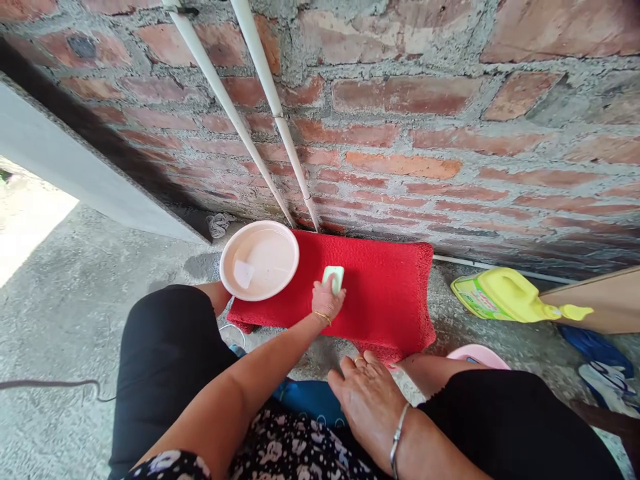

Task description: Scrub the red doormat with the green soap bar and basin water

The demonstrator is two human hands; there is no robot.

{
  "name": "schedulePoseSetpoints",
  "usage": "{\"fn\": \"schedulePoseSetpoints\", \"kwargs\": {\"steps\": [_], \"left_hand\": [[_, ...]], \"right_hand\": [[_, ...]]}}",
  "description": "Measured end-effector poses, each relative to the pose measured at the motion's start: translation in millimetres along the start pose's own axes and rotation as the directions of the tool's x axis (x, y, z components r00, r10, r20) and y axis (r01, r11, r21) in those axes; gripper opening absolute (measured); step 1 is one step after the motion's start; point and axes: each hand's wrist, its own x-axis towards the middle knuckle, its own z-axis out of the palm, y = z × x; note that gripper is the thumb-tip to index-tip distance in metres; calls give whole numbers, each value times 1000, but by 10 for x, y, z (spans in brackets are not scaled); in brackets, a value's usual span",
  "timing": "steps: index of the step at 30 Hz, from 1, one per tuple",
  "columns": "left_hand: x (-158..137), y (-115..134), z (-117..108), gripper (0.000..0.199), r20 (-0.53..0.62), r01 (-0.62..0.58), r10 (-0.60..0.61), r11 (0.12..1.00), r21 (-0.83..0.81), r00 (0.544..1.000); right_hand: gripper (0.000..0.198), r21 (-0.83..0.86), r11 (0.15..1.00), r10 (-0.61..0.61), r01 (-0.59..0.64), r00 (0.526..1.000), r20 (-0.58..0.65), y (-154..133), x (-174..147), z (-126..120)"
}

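Observation:
My left hand (327,301) reaches forward, its fingers closed on a pale green, rounded rectangular block (333,273). The block is against the top of a red textured cloth (380,280), which is spread over something low by the wall; what lies under it is hidden. At the cloth's left end stands a pale pink basin (224,261) holding clear water, with a whitish patch in it. My right hand (370,393) hangs loosely over my lap, fingers partly spread and bent down. Nothing shows in it, though the palm is hidden.
A yellow detergent jug (500,293) is on the floor at the right, near a cardboard piece (600,300). A pink basin (480,355) is partly behind my right leg. White pipes (287,140) run down the brick wall (395,153). At left are a slab (100,167) and a cable (50,383).

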Motion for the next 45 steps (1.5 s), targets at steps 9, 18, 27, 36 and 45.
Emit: {"fn": "schedulePoseSetpoints", "kwargs": {"steps": [9, 18, 27, 36, 45], "left_hand": [[-52, 332, 294, 64, 105, -74, 73, 997, 13, 992], [421, 26, -125, 61, -67, 258, -263, 963, -76, 962], [96, 632, 380, 62, 138, -32, 46, 995, -100, 989], [537, 179, -102, 61, -96, 308, -315, 948, -85, 944], [194, 639, 223, 59, 175, -41, 69, 986, -162, 982]], "right_hand": [[28, 18, 999, 32, -32, 999, 3, 11, 54, -2], [30, 86, 996, -22, 17, 998, 59, -29, -13, -52], [37, 72, 997, -8, 4, 998, 64, 26, 57, -17], [31, 99, 994, -50, 42, 996, 73, -27, 43, -5], [33, 58, 998, -21, 18, 998, 61, -9, 50, 28]]}}
